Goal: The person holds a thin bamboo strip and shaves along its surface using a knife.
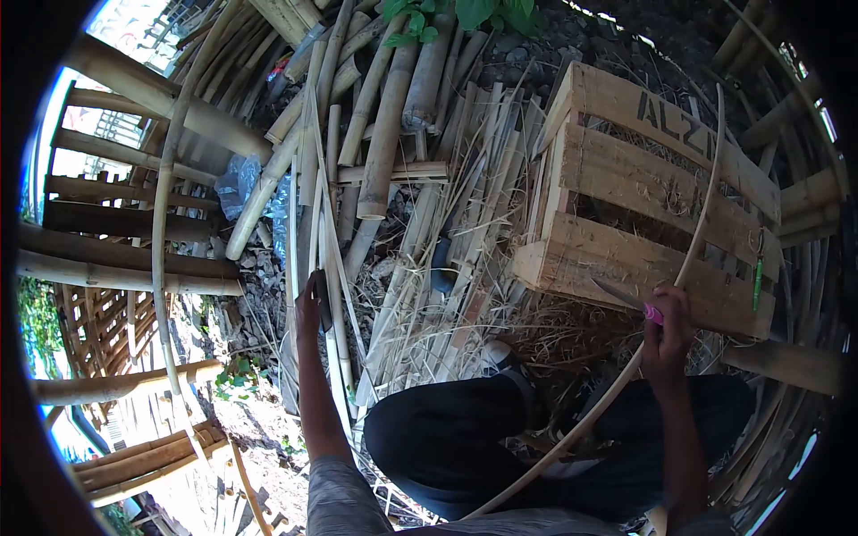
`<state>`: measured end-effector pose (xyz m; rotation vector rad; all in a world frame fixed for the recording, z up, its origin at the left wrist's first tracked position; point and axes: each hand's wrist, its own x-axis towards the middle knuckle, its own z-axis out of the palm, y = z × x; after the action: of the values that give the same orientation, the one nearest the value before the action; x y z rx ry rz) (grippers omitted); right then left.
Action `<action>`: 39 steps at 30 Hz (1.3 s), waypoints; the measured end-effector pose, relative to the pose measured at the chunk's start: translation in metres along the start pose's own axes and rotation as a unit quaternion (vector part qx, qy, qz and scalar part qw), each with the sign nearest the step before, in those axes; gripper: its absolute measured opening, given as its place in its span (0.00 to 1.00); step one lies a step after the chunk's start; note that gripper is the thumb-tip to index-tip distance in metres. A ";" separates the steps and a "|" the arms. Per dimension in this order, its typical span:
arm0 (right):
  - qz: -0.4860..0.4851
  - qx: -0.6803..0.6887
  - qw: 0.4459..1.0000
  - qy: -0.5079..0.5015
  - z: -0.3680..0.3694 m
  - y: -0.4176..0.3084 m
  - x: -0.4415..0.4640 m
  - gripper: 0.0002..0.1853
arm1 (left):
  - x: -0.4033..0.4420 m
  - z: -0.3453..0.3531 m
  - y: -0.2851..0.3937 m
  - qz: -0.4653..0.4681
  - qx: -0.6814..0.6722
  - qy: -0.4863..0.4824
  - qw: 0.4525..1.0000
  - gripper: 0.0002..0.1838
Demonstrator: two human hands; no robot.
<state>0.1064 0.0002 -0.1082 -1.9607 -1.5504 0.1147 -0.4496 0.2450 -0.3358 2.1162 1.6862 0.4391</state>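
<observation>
My right hand (670, 329) is closed around the pink handle of a knife (653, 314), whose blade points up and to the left in front of the wooden crate (661, 210). A long, curved bamboo strip (617, 386) passes at the same hand and runs from the lower middle up across the crate; whether the fingers grip it too is unclear. At the left, my left hand (308, 308) is closed on a dark object (322, 299), perhaps a blade, beside thin upright bamboo strips (332, 357). Its fingers are mostly hidden.
Split bamboo strips (407, 313) cover the ground between my hands. Thicker bamboo poles (384, 134) lie at the top. A bamboo frame (125, 272) stands on the left, near clear plastic (237, 186). Straw (572, 330) lies below the crate, and a green object hangs on it.
</observation>
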 end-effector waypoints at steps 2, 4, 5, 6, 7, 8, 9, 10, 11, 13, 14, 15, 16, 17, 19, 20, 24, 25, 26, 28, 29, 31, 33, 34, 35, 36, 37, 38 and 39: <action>0.007 0.005 1.000 0.002 0.000 0.001 -0.001 0.09 | 0.001 -0.008 -0.001 -0.090 -0.051 -0.084 0.991 0.45; -0.005 -0.003 1.000 0.002 0.001 0.003 -0.002 0.09 | 0.002 -0.009 0.002 -0.095 -0.037 -0.116 0.988 0.46; -0.005 0.001 1.000 0.002 0.002 0.002 -0.002 0.09 | 0.000 -0.014 0.002 -0.102 -0.023 -0.145 0.984 0.48; -0.002 0.003 1.000 -0.002 0.000 0.002 -0.001 0.09 | -0.002 -0.001 -0.017 0.002 -0.024 -0.097 0.995 0.48; 0.002 0.004 1.000 -0.005 0.000 0.001 0.000 0.09 | -0.002 0.001 -0.018 0.003 -0.023 -0.095 0.995 0.48; 0.001 0.004 1.000 -0.004 0.000 0.001 0.000 0.09 | -0.001 0.003 -0.019 -0.025 0.029 -0.098 0.994 0.47; 0.001 0.004 1.000 0.002 0.001 0.002 -0.001 0.09 | 0.000 0.004 -0.011 -0.053 0.080 -0.100 0.990 0.46; 0.001 0.004 1.000 0.008 0.001 0.002 -0.001 0.09 | -0.003 0.003 -0.003 -0.010 0.111 -0.052 0.992 0.45; 0.000 0.003 1.000 0.009 0.001 0.003 -0.001 0.09 | -0.003 -0.002 0.003 -0.009 0.110 -0.051 0.993 0.45; -0.013 0.003 1.000 0.011 0.001 0.004 -0.002 0.10 | -0.005 -0.005 0.001 -0.059 0.082 -0.055 0.993 0.44; -0.012 0.004 1.000 0.013 0.001 0.003 -0.001 0.10 | -0.005 -0.004 -0.009 -0.048 0.058 -0.048 0.996 0.42; -0.014 0.006 1.000 0.009 0.000 0.002 0.000 0.10 | -0.004 -0.006 -0.007 -0.047 0.059 -0.048 0.996 0.42; -0.015 0.008 1.000 0.006 0.000 0.001 0.000 0.09 | -0.003 -0.009 -0.004 -0.072 0.079 -0.069 0.992 0.42; -0.015 0.010 1.000 0.006 0.000 0.000 0.000 0.09 | -0.003 -0.011 -0.002 -0.097 0.098 -0.091 0.986 0.41; -0.014 0.009 1.000 0.005 0.000 0.001 0.000 0.09 | -0.003 -0.007 -0.010 -0.092 0.112 -0.090 0.985 0.40; -0.014 0.009 1.000 0.005 0.000 0.000 0.000 0.09 | -0.001 -0.004 -0.013 -0.074 0.117 -0.086 0.987 0.43; -0.007 0.011 1.000 0.010 0.000 0.000 0.000 0.08 | 0.000 0.001 -0.012 -0.056 0.121 -0.078 0.988 0.46; -0.013 0.009 1.000 0.007 0.000 0.000 0.000 0.09 | -0.001 0.000 -0.008 -0.056 0.121 -0.079 0.988 0.46; -0.013 0.010 1.000 0.007 0.000 0.001 0.000 0.09 | -0.002 -0.001 -0.005 -0.051 0.124 -0.075 0.988 0.46; -0.011 0.013 1.000 0.008 0.001 0.003 -0.001 0.09 | -0.002 -0.001 -0.007 -0.044 0.128 -0.071 0.988 0.45; -0.011 0.013 1.000 0.008 0.001 0.003 -0.001 0.09 | -0.001 0.000 -0.009 -0.052 0.125 -0.077 0.988 0.45; -0.007 0.013 1.000 0.007 0.002 0.003 -0.002 0.10 | -0.001 -0.002 -0.005 -0.058 0.123 -0.083 0.987 0.44; -0.005 0.015 1.000 0.009 0.002 0.003 -0.002 0.10 | -0.001 -0.002 -0.003 -0.063 0.126 -0.073 0.987 0.42; -0.004 0.018 1.000 0.011 0.002 0.003 -0.002 0.10 | -0.001 -0.002 -0.002 -0.062 0.126 -0.073 0.987 0.42; -0.003 0.017 1.000 0.011 0.001 0.002 -0.001 0.10 | -0.001 -0.003 -0.002 -0.067 0.118 -0.074 0.988 0.41; -0.008 0.015 1.000 0.006 0.000 0.001 0.000 0.10 | -0.001 -0.006 0.004 -0.073 0.111 -0.075 0.988 0.41; -0.013 0.012 1.000 0.003 0.000 0.000 0.001 0.09 | -0.001 -0.008 0.010 -0.073 0.112 -0.075 0.988 0.41; -0.013 0.013 1.000 0.002 0.001 0.000 0.000 0.09 | -0.002 -0.010 0.016 -0.102 0.126 -0.090 0.983 0.38; -0.005 0.016 1.000 0.007 0.001 0.000 0.000 0.09 | -0.002 -0.011 0.019 -0.129 0.139 -0.104 0.976 0.36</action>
<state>0.1057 0.0009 -0.1092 -1.9243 -1.5402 0.1192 -0.4393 0.2405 -0.3164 2.0000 1.9522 -0.0985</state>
